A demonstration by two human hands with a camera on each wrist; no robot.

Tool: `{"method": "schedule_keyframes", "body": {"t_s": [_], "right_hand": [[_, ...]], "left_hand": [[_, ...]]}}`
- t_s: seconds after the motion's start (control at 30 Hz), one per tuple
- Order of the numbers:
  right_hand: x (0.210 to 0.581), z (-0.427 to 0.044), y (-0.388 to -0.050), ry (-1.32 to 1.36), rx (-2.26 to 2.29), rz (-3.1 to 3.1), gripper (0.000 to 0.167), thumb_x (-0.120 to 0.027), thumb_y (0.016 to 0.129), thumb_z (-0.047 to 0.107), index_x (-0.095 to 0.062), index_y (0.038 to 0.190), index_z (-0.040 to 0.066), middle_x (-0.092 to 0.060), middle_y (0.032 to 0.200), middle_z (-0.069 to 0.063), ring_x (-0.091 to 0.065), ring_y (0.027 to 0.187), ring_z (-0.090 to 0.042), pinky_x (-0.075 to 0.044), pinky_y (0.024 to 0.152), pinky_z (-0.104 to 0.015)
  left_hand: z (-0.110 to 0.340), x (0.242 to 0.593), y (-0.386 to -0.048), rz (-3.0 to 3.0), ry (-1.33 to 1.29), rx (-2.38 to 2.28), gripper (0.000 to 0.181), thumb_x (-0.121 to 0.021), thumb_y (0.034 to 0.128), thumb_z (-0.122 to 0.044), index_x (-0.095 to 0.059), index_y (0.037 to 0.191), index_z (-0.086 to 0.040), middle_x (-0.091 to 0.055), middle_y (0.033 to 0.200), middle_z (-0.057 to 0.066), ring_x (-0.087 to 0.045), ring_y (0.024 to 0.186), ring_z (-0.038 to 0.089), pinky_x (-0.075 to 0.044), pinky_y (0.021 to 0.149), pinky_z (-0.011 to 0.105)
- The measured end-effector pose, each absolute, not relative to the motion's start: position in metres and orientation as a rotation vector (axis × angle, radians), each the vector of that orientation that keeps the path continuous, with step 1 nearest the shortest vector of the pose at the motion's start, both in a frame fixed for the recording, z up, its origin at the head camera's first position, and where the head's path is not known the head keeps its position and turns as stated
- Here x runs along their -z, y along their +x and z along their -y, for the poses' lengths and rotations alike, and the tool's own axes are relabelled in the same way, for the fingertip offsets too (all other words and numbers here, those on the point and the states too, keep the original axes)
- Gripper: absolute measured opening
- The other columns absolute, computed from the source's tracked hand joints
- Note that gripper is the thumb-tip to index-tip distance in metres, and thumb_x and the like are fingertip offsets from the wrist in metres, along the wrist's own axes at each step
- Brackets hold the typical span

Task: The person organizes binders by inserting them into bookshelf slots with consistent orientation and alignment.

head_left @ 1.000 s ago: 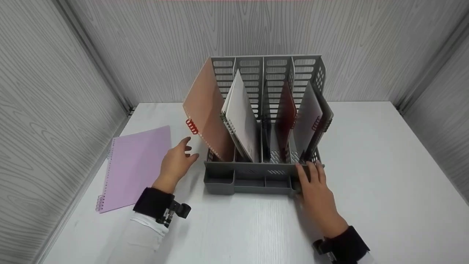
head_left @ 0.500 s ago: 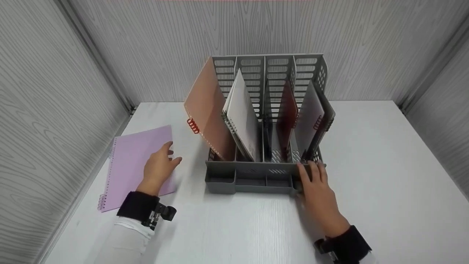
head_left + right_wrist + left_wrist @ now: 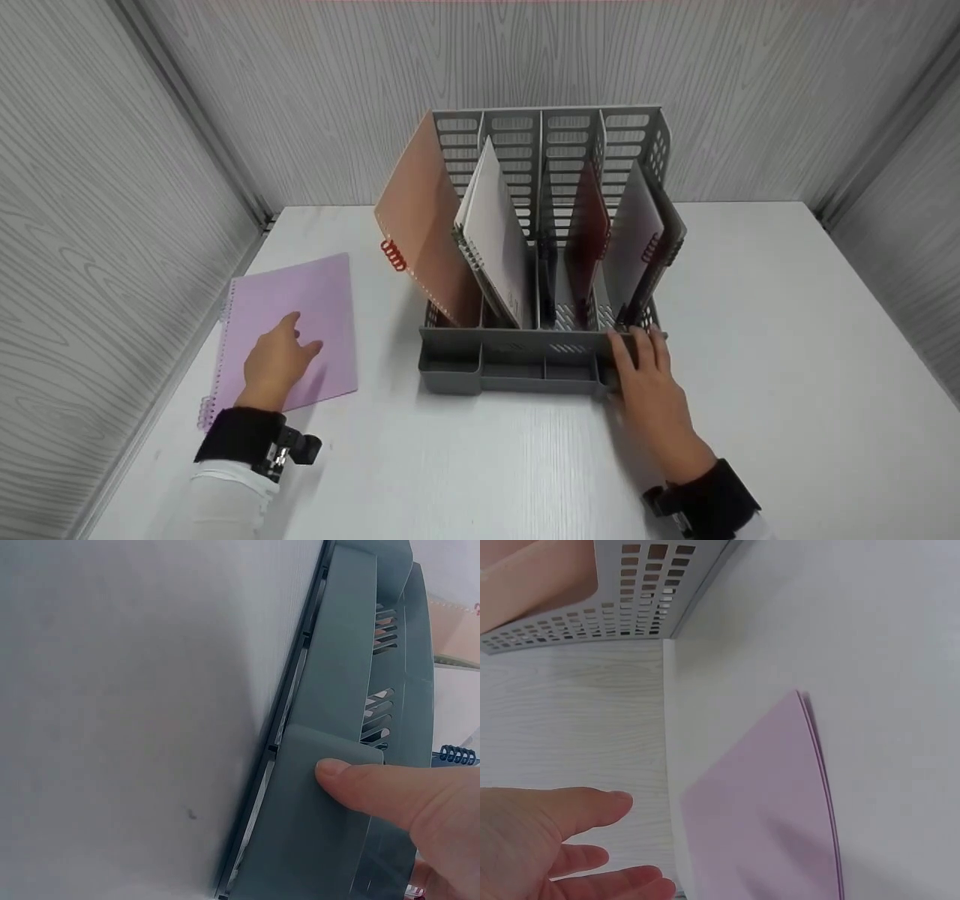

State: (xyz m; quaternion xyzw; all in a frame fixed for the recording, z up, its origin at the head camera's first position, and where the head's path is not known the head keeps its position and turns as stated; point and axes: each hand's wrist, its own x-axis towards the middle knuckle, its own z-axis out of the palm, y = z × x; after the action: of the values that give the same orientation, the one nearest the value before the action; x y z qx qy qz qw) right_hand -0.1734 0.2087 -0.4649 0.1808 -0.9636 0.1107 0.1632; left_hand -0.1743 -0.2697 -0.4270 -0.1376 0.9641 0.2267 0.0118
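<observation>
A lilac spiral notebook (image 3: 330, 300) lies flat on the left of the table. My left hand (image 3: 277, 360) hovers over it with fingers loosely extended and nothing in its grasp. In the left wrist view the hand (image 3: 570, 840) appears beside the notebook's (image 3: 772, 802) corner, apart from it. A grey file organizer (image 3: 517, 341) stands at the centre. Its front right corner is gripped by my right hand (image 3: 652, 397). In the right wrist view the thumb (image 3: 367, 784) presses the organizer's (image 3: 341, 652) front wall; the other fingers are mostly hidden there.
The organizer's slots hold several upright notebooks: an orange one (image 3: 424, 217) with red rings, white ones (image 3: 495, 240), a dark red one (image 3: 587, 232) and a pale one (image 3: 630, 232) against a dark one. Small trays (image 3: 450, 360) line its front. Grey wood-grain panels (image 3: 337, 97) enclose the table.
My left hand has moved left, from beside the organizer to above the lilac notebook. The right hand has stayed at the organizer's front corner.
</observation>
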Motion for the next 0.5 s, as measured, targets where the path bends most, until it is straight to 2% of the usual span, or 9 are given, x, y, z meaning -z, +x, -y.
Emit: {"method": "schedule_keyframes", "body": {"t_s": [0.27,0.5], "right_hand": [[0.465,-0.208,-0.174,0.527,-0.319,2.701,0.087,-0.085,0.064,0.012,-0.039,0.139,0.005,-0.032,0.137,-0.025,-0.021,0.131,-0.045,-0.046,0.042,-0.040],[0.466,-0.209,-0.174,0.524,-0.322,2.737,0.087,-0.083,0.067,0.013,-0.036,0.141,0.006,-0.029,0.139,-0.024,-0.018,0.133,-0.044,-0.047,0.043,-0.039]], "left_hand": [[0.292,0.435,-0.164,-2.934,-0.510,-0.637,0.065,-0.056,0.0907,-0.024,-0.028,0.138,0.009,-0.045,0.126,0.035,-0.047,0.111,0.051,-0.043,0.082,0.057],[0.311,0.438,-0.152,-2.838,-0.579,-0.596,0.073,-0.052,0.0926,-0.030,-0.018,0.137,0.017,-0.033,0.129,0.041,-0.038,0.115,0.055,-0.039,0.086,0.061]]}}
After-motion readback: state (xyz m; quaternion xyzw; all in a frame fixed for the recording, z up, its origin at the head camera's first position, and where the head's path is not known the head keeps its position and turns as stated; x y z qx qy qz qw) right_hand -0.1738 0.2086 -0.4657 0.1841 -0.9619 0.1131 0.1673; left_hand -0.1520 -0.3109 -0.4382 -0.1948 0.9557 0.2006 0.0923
